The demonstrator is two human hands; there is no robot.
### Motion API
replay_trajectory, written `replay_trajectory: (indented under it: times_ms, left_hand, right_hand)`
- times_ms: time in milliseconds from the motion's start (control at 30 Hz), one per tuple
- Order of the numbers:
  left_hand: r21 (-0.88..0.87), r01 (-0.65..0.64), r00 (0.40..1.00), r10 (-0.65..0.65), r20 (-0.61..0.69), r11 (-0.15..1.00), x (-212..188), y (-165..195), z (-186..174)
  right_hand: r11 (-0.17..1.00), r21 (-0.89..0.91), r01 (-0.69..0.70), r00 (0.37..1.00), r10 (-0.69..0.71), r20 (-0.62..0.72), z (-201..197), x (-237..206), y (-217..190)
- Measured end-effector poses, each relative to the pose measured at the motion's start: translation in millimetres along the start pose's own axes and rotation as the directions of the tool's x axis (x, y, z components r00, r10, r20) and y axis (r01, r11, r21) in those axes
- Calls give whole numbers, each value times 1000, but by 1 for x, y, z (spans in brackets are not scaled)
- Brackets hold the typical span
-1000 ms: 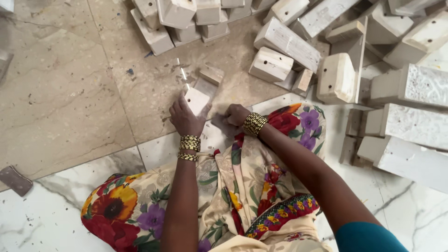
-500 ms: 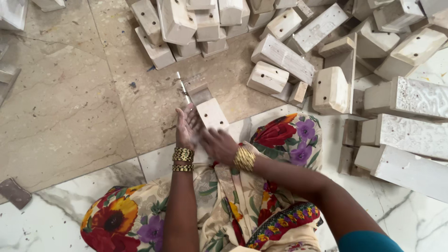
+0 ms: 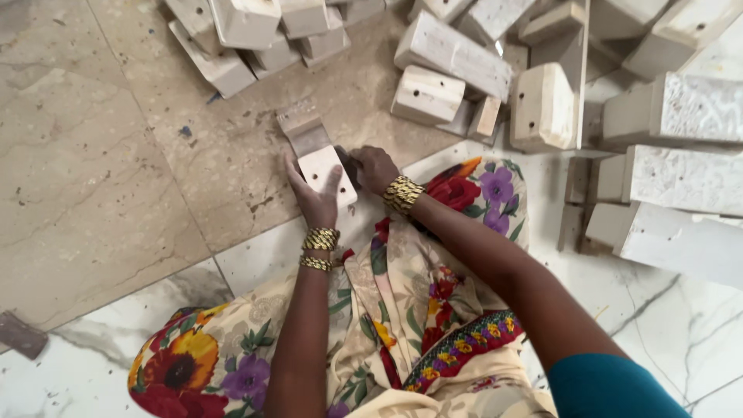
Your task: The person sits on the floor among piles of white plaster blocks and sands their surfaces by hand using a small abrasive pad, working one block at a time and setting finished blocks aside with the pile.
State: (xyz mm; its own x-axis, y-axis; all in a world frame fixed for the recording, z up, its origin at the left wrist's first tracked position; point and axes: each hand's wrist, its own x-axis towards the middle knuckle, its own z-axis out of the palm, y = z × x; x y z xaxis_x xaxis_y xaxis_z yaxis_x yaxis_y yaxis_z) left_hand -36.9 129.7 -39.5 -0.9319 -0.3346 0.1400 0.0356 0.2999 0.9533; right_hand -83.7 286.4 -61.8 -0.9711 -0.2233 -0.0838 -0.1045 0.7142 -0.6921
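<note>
I sit on the floor with a flowered cloth over my legs. My left hand [image 3: 315,193] grips a small pale wooden block [image 3: 325,167] with two small holes, fingers wrapped around its left side. My right hand [image 3: 374,169] closes on the block's right side, over something dark that I cannot make out. A grey flat piece [image 3: 304,133] lies on the floor just beyond the block. Gold bangles circle both wrists.
Several pale wooden blocks are heaped at the top left [image 3: 246,23] and top centre [image 3: 453,56]. Larger white rough-faced blocks [image 3: 681,179] are stacked at the right. A small dark piece [image 3: 19,335] lies at the lower left on the stone floor.
My view has tilted so the hands sit higher. Both hands have closed in on the wooden block, which now lies flatter between them.
</note>
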Motion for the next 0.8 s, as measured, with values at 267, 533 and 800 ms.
replay_trajectory:
  times_ms: [267,533,800]
  left_hand:
    - [-342,285,914,-361,-185,896,12,-11,-7]
    - [496,2,969,121,-216,868,-12,-11,-29]
    - [440,-260,913,71,401,859,36,-6,-67]
  right_hand:
    - [934,216,-286,958,276,76,-40,-38,23]
    - [967,152,-206,956,232,-179,-37,5,12]
    - [971,125,-202,958,222,-180,-17,18,23]
